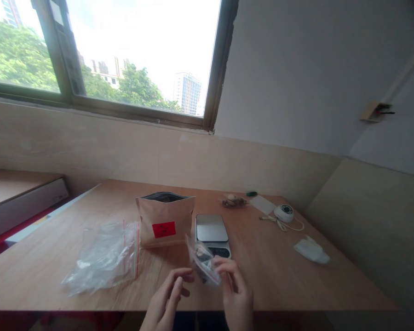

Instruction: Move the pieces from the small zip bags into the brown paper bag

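My right hand (235,285) pinches the edge of a small clear zip bag (204,264) with a reddish seal line. Pale and dark bits show inside it, too blurred to name. To its left, my left hand (170,294) is half curled and holds nothing, thumb and fingers apart. Just beyond the zip bag lies a digital scale (212,228) with a steel plate; the bag partly covers its front. Beside the scale stands a brown kraft pouch (167,218), its top gaping, with a red label (164,229) on the front.
A stack of clear zip bags (101,257) lies left on the wooden table (262,271). Behind the scale is a filled small bag (232,201). To the right are a white card (263,205), a white dome camera with cable (283,213) and a crumpled white item (311,250).
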Tool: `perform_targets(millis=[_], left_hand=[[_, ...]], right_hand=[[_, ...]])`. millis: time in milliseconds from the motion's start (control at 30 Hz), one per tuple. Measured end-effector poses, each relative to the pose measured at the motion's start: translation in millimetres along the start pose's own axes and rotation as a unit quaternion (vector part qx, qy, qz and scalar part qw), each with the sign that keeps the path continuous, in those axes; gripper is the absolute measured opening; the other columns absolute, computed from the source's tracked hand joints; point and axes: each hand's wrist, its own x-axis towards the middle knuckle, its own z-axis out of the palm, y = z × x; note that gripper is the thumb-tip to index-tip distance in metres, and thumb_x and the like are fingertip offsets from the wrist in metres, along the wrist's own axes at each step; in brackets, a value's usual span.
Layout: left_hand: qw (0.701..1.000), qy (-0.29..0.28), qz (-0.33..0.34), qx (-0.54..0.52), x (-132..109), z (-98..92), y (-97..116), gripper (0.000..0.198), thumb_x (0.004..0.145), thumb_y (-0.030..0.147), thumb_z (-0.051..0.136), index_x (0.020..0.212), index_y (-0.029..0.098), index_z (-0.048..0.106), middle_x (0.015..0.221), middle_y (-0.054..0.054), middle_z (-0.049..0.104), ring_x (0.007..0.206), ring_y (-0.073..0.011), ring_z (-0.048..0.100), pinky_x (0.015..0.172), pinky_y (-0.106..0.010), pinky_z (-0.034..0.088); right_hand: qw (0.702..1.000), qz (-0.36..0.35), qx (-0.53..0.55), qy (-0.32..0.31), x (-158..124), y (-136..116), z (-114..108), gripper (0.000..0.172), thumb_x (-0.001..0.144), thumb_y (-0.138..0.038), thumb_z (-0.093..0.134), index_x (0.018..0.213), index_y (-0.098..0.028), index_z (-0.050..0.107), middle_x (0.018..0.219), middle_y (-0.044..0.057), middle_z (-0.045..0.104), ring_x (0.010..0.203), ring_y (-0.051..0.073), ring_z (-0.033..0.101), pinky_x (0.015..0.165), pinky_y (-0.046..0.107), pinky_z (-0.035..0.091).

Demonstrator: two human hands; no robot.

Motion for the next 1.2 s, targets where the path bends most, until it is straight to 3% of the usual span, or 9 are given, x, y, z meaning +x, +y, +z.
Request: perform_targets(millis=[200, 333, 467, 667, 800, 1000, 1200], left_hand=[[0.990, 0.063, -0.098, -0.084, 7, -5.9, -15, 0.063, 0.066, 0.078, 0.044, 0.057, 0.019, 0.060, 0.062, -0.007, 0.065, 0.062, -0.0219, 0.062, 0.058, -0.031, 0.048], [0.983, 0.097, -0.125, -0.094, 6, -16.7, -9, 0.053, 0.053, 0.071, 0.062, 0.059, 0.019, 0.062, 0.061, -0.005, 0.065, 0.060, -0.0222, 0.062, 0.054, -0.031, 0.049], [0.983, 0.075, -0.148, -0.080, -4, -25.0, 4, 0.043, 0.045, 0.060, 0.073, 0.058, 0.020, 0.064, 0.053, -0.002, 0.062, 0.054, -0.0203, 0.058, 0.049, -0.028, 0.048], [0.983, 0.124, -0.075, -0.116, -12, -26.5, 16, 0.040, 0.050, 0.053, 0.075, 0.068, 0.020, 0.065, 0.064, -0.001, 0.063, 0.060, -0.0179, 0.057, 0.051, -0.024, 0.047], [0.982, 0.129, -0.038, -0.133, -10, -16.2, 15, 0.042, 0.050, 0.054, 0.077, 0.063, 0.017, 0.060, 0.062, 0.000, 0.060, 0.060, -0.0157, 0.054, 0.053, -0.022, 0.046], [0.983, 0.150, 0.002, -0.102, -11, -5.6, 10, 0.043, 0.056, 0.055, 0.074, 0.059, 0.016, 0.055, 0.056, 0.002, 0.049, 0.057, -0.0132, 0.047, 0.054, -0.022, 0.044], [0.990, 0.122, 0.023, -0.059, -11, -6.0, 5, 0.040, 0.065, 0.054, 0.068, 0.063, 0.016, 0.056, 0.061, 0.002, 0.049, 0.061, -0.0133, 0.046, 0.056, -0.021, 0.041]], right_hand=[[0.992, -0.069, 0.039, -0.098, -1, -15, 13, 0.032, 0.085, -0.003, 0.041, 0.069, -0.022, 0.060, 0.082, 0.002, 0.070, 0.083, 0.015, 0.068, 0.076, 0.022, 0.051], [0.983, -0.078, 0.061, -0.155, -11, -12, 20, 0.035, 0.083, 0.001, 0.040, 0.067, -0.022, 0.061, 0.085, 0.004, 0.070, 0.088, 0.016, 0.066, 0.079, 0.025, 0.051], [0.976, -0.078, 0.070, -0.190, -15, -14, 22, 0.037, 0.081, 0.004, 0.038, 0.065, -0.022, 0.060, 0.086, 0.004, 0.069, 0.090, 0.016, 0.065, 0.080, 0.026, 0.050], [0.979, -0.027, 0.008, -0.202, -10, -37, 20, 0.025, 0.083, -0.003, 0.044, 0.088, -0.021, 0.062, 0.103, 0.006, 0.065, 0.105, 0.018, 0.059, 0.093, 0.029, 0.045], [0.981, 0.021, 0.002, -0.191, -14, -42, 32, 0.018, 0.088, -0.013, 0.047, 0.097, -0.021, 0.060, 0.099, 0.005, 0.064, 0.097, 0.017, 0.060, 0.088, 0.027, 0.046], [0.970, 0.083, 0.018, -0.228, -20, -42, 44, 0.005, 0.083, -0.018, 0.058, 0.085, -0.020, 0.062, 0.086, 0.002, 0.064, 0.083, 0.016, 0.062, 0.076, 0.023, 0.047], [0.969, 0.081, 0.035, -0.232, -19, -41, 42, 0.006, 0.077, -0.013, 0.061, 0.074, -0.018, 0.064, 0.078, 0.002, 0.067, 0.076, 0.015, 0.064, 0.070, 0.021, 0.047]])
